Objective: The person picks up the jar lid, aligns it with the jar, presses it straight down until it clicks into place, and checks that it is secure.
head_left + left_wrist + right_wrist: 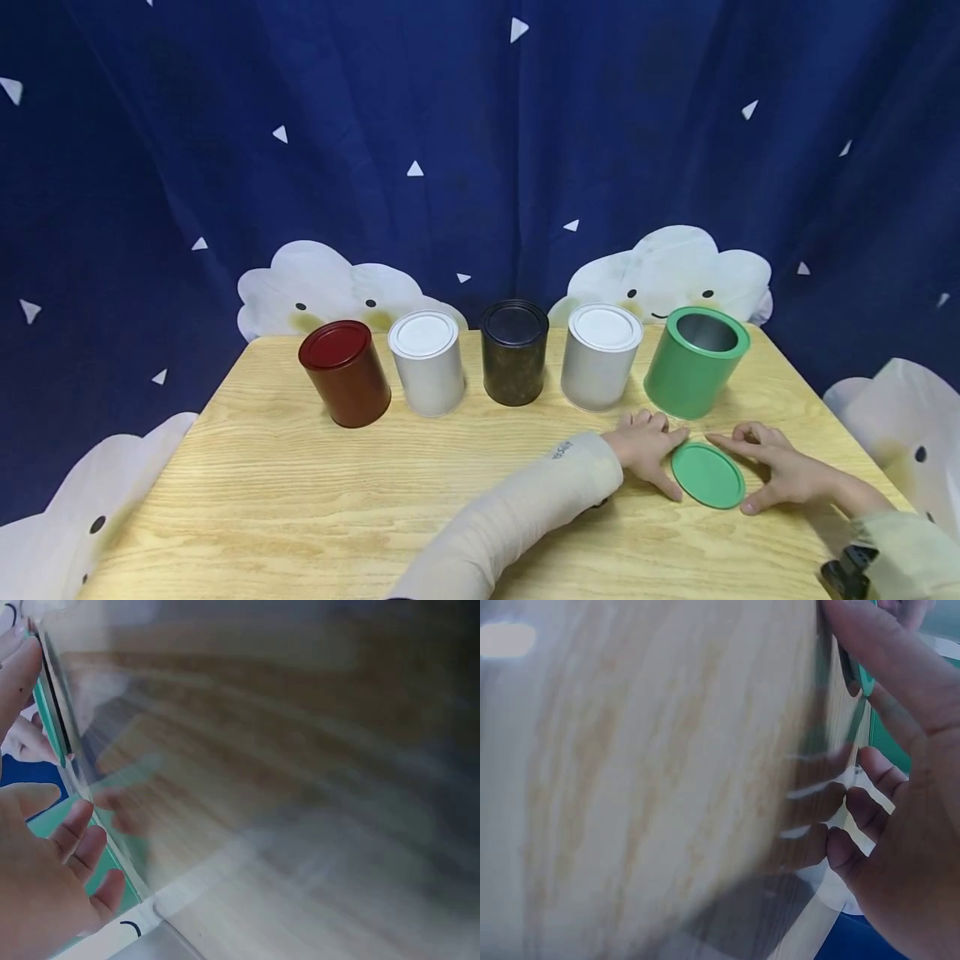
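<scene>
A round green lid (707, 475) lies on the wooden table in front of the open green can (697, 367). At the lid's left edge, my left hand (648, 450) has its thumb and index finger spread around the rim. My right hand (787, 471) frames the opposite side, its index finger near the far edge and its thumb by the near edge. The left wrist view shows the lid (49, 720) edge-on beside the fingertips. From the right wrist, a piece of the lid (864, 679) shows beside the thumb, with the other fingers loosely bent near the tabletop.
Along the table's back stand a dark red can (345, 375), a white can (427, 367), a black can (514, 354) and another white can (602, 358), all with lids on. A dark blue curtain (465, 125) with clouds hangs behind the table (300, 500).
</scene>
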A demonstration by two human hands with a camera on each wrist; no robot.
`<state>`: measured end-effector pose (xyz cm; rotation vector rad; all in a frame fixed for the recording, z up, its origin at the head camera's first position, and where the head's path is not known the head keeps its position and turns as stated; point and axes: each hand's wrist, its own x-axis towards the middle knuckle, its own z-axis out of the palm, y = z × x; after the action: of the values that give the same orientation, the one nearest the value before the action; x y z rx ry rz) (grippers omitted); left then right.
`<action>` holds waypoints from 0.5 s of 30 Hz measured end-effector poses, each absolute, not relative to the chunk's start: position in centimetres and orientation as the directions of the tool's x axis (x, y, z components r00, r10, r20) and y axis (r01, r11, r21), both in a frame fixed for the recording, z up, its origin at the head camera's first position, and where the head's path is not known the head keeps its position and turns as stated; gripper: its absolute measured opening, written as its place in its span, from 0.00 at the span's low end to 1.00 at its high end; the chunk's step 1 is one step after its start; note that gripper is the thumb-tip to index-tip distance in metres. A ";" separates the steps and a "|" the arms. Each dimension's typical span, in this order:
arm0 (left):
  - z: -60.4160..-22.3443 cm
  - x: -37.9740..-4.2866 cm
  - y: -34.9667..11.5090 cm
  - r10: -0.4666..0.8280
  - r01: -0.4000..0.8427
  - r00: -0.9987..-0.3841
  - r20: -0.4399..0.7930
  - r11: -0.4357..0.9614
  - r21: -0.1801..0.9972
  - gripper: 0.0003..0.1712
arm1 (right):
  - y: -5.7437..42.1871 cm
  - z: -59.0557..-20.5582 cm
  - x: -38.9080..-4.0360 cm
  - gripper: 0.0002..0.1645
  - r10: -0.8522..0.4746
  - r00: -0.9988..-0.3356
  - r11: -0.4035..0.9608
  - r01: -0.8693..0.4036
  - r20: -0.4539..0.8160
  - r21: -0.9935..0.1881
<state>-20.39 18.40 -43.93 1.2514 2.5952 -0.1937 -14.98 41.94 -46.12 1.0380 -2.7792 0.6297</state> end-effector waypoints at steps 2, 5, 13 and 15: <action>-44.0 -20.1 18.5 0.743 0.781 -0.607 -0.282 0.624 -0.036 0.53 | 41.9 -46.4 -14.9 0.54 -0.605 -0.754 0.674 -0.656 0.257 -0.339; -44.1 -19.7 18.6 0.738 0.776 -0.617 -0.272 0.628 -0.057 0.49 | 41.8 -46.9 -14.7 0.53 -0.609 -0.749 0.668 -0.662 0.262 -0.339; -44.1 -19.3 19.0 0.738 0.768 -0.635 -0.227 0.635 -0.083 0.38 | 41.7 -46.9 -14.9 0.52 -0.593 -0.762 0.685 -0.648 0.262 -0.334; -43.9 -19.4 19.2 0.735 0.765 -0.641 -0.220 0.636 -0.102 0.37 | 41.8 -46.7 -15.1 0.52 -0.596 -0.757 0.683 -0.653 0.266 -0.327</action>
<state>-19.36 19.16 -43.95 1.2454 2.6961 -0.2791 -15.13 41.77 -46.74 1.0274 -2.7536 0.6155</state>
